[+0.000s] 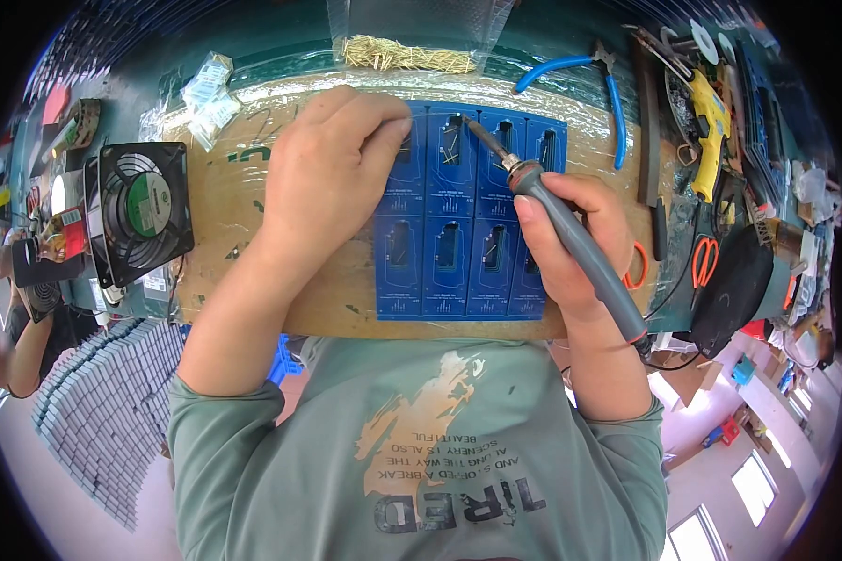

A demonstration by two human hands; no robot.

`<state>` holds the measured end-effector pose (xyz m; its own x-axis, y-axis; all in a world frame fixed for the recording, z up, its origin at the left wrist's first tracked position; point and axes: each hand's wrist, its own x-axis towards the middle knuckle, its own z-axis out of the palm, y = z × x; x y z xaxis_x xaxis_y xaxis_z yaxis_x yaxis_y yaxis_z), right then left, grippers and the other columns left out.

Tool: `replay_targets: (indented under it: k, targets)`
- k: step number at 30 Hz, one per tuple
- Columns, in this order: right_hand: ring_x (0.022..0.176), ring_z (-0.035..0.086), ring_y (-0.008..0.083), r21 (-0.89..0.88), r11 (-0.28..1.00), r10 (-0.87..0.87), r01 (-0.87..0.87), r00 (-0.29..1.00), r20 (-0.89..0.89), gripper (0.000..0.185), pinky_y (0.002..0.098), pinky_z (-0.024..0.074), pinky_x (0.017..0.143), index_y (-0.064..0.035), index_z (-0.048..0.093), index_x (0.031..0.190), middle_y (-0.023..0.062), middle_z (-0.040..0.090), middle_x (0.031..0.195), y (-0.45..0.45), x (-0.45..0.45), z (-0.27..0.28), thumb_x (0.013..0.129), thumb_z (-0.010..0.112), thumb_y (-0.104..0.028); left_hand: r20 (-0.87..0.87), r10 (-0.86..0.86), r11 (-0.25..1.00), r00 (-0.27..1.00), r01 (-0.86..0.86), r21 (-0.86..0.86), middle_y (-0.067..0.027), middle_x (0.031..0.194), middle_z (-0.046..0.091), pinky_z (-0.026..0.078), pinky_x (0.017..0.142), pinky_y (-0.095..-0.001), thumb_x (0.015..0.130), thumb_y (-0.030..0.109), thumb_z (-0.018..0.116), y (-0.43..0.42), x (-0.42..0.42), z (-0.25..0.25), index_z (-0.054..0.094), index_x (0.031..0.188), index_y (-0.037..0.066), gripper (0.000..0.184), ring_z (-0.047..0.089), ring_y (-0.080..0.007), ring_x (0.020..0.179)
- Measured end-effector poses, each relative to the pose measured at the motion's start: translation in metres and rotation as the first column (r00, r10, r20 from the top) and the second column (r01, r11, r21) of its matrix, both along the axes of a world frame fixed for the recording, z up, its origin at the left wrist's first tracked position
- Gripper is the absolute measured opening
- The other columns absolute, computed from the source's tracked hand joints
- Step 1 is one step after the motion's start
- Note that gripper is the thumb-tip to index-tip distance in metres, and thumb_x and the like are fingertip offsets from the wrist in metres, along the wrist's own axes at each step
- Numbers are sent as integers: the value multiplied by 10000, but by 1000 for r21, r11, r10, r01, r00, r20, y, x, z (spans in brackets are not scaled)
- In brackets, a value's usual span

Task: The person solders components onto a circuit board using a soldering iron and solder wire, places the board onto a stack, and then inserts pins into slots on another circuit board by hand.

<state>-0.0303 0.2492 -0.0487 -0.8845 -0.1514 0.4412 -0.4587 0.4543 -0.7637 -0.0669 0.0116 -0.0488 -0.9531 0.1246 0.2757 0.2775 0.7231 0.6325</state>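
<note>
A blue circuit board panel lies on the brown work board, divided into several identical sections with dark slots. My right hand is wrapped round the grey handle of a soldering iron. The iron's tip points at the upper part of the panel, by a slot where thin metal pins lie. Over the panel's upper left corner, my left hand is closed with the fingertips pressed together. Whatever they may pinch is hidden. Behind the panel, a clear plastic bag has a heap of gold-coloured pins at its near edge.
A black fan stands at the left, near small clear packets. Blue-handled cutters, a yellow glue gun and orange-handled scissors lie on the right. Another person's arm shows at the far left.
</note>
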Motion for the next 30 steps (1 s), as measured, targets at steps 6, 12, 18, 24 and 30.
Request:
replay_targets:
  k: [6,12,18,24,30]
  targets:
    - [739,682,198,24,1000,6,-5,1000,-3,228,295,527,662,-27,663,985,101,745,919,-2,-2,1,815,810,-57,-13,-8,1000,1000,8,3,-81,872,688,542,749,-400,883,150,698,0,0,-2,742,937,95,89,666,-299,851]
    - [719,672,199,-17,1000,-4,5,1000,9,243,290,517,648,-17,658,986,114,735,896,-3,0,-3,806,816,-54,11,0,1000,1000,-1,28,-85,892,696,547,762,-400,879,138,695,3,1,-2,742,940,90,91,672,-301,865]
    - [714,675,206,-4,1000,-3,3,1000,-18,278,296,519,636,-15,647,1012,123,726,888,0,1,-5,802,825,-55,17,3,999,1000,-4,41,-90,896,697,548,760,-407,869,133,697,1,3,0,738,928,84,86,672,-305,867]
    - [696,683,198,9,999,37,-36,998,-57,293,283,524,616,-17,649,1015,120,722,880,0,2,-10,797,836,-72,8,-9,1000,1000,9,19,-88,884,694,547,744,-403,857,125,700,-5,4,2,730,910,75,79,672,-304,850]
    - [687,687,197,46,998,45,-43,998,-36,284,282,527,605,-15,651,1008,124,722,873,0,1,-4,801,834,-81,7,-16,998,1000,15,55,-88,853,684,545,736,-405,850,118,700,-2,5,0,722,887,71,64,669,-304,836]
